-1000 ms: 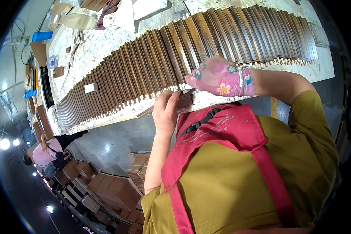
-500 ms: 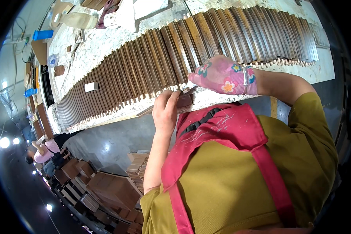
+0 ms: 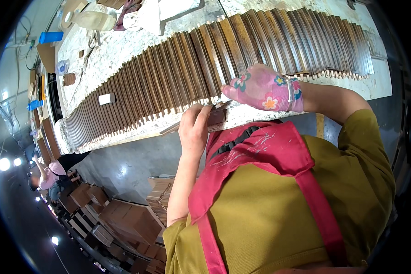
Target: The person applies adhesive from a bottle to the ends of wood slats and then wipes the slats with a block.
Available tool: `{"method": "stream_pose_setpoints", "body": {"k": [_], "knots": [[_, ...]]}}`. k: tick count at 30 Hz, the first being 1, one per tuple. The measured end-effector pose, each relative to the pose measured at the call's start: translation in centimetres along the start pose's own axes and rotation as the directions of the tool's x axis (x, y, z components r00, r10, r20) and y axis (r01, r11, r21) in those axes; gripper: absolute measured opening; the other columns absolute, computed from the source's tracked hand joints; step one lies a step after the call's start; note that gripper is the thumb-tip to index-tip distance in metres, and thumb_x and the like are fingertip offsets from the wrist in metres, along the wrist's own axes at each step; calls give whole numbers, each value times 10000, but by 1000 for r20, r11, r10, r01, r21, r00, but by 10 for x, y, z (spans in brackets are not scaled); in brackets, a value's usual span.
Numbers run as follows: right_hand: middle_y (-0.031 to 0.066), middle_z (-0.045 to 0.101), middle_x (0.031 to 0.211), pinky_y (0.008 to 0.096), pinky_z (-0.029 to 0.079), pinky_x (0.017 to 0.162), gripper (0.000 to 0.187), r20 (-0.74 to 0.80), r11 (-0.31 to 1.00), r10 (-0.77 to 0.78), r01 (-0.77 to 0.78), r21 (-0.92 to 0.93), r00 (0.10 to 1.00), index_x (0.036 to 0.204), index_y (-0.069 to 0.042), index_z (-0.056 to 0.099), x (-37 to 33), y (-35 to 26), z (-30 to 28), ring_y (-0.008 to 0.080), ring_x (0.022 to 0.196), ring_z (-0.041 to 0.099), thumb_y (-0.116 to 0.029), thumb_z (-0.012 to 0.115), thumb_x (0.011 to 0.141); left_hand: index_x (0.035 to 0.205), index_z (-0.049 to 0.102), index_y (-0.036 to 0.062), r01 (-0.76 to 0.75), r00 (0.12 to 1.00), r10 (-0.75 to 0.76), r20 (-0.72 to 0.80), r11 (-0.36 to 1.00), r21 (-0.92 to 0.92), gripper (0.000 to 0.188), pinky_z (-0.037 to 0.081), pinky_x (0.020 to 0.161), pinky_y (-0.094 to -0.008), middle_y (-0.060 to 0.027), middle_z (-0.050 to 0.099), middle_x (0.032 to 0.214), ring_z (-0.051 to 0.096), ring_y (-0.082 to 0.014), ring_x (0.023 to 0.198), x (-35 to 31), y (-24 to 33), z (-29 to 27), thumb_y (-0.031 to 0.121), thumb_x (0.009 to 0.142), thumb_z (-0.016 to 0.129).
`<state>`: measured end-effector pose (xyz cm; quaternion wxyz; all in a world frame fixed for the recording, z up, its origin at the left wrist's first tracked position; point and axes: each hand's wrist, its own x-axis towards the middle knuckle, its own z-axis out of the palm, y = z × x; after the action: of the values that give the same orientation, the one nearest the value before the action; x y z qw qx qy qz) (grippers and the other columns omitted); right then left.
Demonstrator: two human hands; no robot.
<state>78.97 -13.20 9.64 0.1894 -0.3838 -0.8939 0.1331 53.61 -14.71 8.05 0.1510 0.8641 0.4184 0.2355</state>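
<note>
A long fanned row of dark brown wooden slats (image 3: 169, 73) with pale pegs at their ends lies across the white, stained worktable (image 3: 132, 50). My bare left hand (image 3: 194, 125) is at the table's near edge, its fingers bent over a flat brown wooden piece (image 3: 217, 117) that juts out on both sides of the hand. My right hand (image 3: 262, 89), in a pink flowered glove, is just right of it, above the near ends of the slats. Its fingers are curled together, and whatever is in them is hidden.
A small white block (image 3: 107, 98) rests on the slats at left. A pale plastic bottle (image 3: 90, 20) and white cloth (image 3: 180, 7) are at the back. Brown boxes (image 3: 130, 221) stand on the floor at lower left, and another person (image 3: 52, 176) is beyond the table's left end.
Both my hands keep almost the same place and grip. The view has shifted slightly, and the person in the background has changed posture.
</note>
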Motion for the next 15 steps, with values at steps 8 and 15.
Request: {"method": "stream_pose_setpoints", "body": {"k": [8, 15], "knots": [[33, 592, 724, 343, 463, 563, 131, -3, 998, 20, -20, -59, 1000, 971, -122, 610, -1, -4, 0, 198, 646, 598, -197, 517, 917, 1029, 656, 77, -11, 1000, 11, -10, 1000, 11, 287, 510, 743, -375, -97, 608, 1001, 617, -286, 897, 0, -1, 0, 1, 757, 707], [23, 615, 830, 316, 424, 841, 141, 415, 970, 47, 58, -237, 908, 1005, -135, 603, 17, -8, -9, 177, 893, 596, -206, 509, 927, 1022, 651, 80, -23, 1000, 23, -20, 1000, 5, 313, 509, 716, -371, -88, 610, 970, 614, -276, 856, 0, 0, 0, -35, 731, 662]]}}
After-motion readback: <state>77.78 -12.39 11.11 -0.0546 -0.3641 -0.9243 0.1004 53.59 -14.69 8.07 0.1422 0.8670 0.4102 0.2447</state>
